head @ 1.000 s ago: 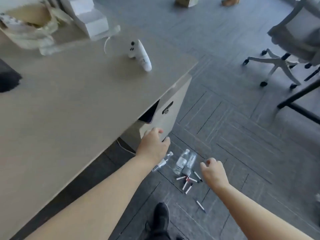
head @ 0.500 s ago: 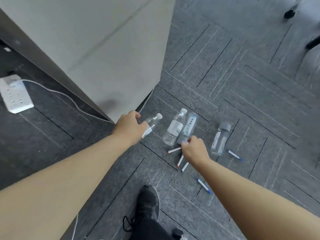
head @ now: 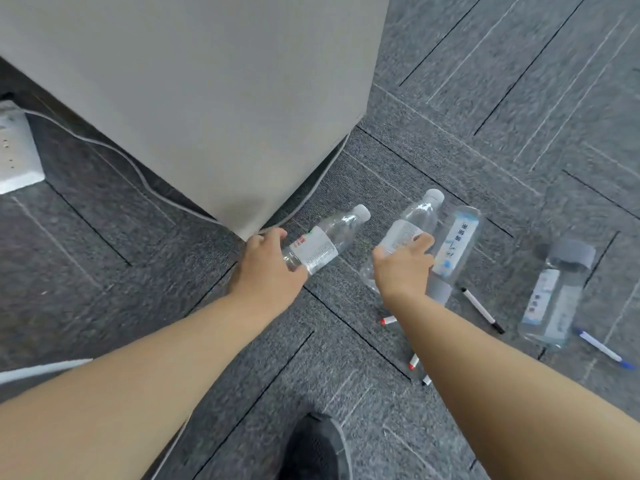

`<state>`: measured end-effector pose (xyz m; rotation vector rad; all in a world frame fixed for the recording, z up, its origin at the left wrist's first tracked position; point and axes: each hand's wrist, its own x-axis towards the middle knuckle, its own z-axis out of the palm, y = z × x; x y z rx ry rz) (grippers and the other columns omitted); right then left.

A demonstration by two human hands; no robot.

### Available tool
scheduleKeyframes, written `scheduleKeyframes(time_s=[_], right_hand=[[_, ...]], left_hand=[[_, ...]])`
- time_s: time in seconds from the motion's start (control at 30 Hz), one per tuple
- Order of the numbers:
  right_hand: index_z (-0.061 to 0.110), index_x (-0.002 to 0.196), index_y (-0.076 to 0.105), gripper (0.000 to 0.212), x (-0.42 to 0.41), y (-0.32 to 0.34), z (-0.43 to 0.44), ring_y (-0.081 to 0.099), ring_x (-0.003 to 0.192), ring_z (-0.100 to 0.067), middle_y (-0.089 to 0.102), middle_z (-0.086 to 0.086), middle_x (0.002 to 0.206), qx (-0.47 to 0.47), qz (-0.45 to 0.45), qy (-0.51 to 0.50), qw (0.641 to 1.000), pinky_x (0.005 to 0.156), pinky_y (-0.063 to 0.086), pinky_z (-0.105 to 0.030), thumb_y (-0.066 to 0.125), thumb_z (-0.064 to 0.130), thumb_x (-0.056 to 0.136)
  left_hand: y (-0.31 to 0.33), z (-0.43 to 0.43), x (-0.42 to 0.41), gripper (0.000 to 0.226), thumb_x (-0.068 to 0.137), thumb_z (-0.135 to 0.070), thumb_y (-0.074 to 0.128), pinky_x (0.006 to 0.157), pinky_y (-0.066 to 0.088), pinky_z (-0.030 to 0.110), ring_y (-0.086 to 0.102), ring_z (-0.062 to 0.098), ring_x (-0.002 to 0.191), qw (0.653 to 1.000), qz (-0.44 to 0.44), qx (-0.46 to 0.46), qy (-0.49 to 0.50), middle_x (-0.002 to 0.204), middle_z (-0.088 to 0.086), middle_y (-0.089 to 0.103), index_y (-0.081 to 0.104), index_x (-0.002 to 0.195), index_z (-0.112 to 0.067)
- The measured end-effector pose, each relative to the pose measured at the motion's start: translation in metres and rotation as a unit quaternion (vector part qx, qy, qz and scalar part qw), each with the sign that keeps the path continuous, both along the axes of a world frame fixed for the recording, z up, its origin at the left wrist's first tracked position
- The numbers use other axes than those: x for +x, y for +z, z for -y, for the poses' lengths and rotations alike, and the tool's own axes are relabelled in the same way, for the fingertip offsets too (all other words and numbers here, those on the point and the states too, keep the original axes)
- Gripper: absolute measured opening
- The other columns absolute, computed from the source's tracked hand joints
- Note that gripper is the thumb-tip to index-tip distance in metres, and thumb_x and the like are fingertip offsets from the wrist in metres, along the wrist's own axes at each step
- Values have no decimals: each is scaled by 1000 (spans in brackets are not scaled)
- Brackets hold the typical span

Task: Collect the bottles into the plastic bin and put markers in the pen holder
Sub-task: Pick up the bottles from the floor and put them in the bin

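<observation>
Grey cabinet (head: 207,98): its bottom corner meets the carpet (head: 519,98) just beside the left hand (head: 268,268), which grips a clear water bottle (head: 322,242) near its base. The right hand (head: 403,268) clasps a second water bottle (head: 410,223), just beside a blue-labelled bottle (head: 457,244). A grey-capped bottle (head: 554,292) lies apart to the right (open carpet beyond). A black marker (head: 483,310), a blue-capped marker (head: 602,348) and a red-capped marker (head: 388,320) lie loose on the carpet.

Left hand (head: 266,270), right hand (head: 403,268) extended downward, apparently gripping.

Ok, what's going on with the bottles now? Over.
Left hand grips red-label bottle. Right hand grips second bottle. Two other bottles, markers on carpet. Nothing blocking.
</observation>
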<state>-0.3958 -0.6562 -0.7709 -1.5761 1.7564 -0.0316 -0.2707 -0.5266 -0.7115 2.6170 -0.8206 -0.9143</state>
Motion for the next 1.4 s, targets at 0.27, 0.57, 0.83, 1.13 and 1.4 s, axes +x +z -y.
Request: scheduleKeyframes(time_s=[0.27,0.57,0.83,1.13,1.4], right_hand=[[24,119,35,55,-26,32,2,56,72,-5,54,10,86,25,191,-121,974,57,44,-14,69,22,76],[18,134,38,65,-56,135,12,57,87,-14,54,2,102,-62,191,-128,971,83,45,-29,70,22,77],[19,136,37,66,-61,349,18,59,80,-8,55,8,94,-181,275,-100,939,76,49,-30,70,20,79],[23,132,41,60,-6,648,-78,62,86,-20,57,2,104,-296,451,0,842,70,47,-30,67,29,78],[23,134,39,61,73,767,-278,57,93,-18,53,4,108,-223,550,182,784,73,46,-33,67,29,80]], left_hand=[[-70,38,-3,86,72,-40,79,87,51,48,55,31,110,985,22,154,-75,129,13,46,29,136,-11],[35,75,-31,65,75,-39,74,57,46,28,60,17,81,996,-25,-73,-50,104,1,58,37,123,-17],[287,93,-39,69,77,-42,68,78,51,33,60,25,97,962,-6,-269,-37,116,4,58,32,130,-17],[602,-74,-14,46,82,-28,71,48,41,4,55,-12,59,846,121,-519,6,82,-20,53,32,109,-31],[745,-343,43,42,81,-32,72,51,40,8,59,-2,68,776,311,-522,170,85,-17,60,42,109,-26]])
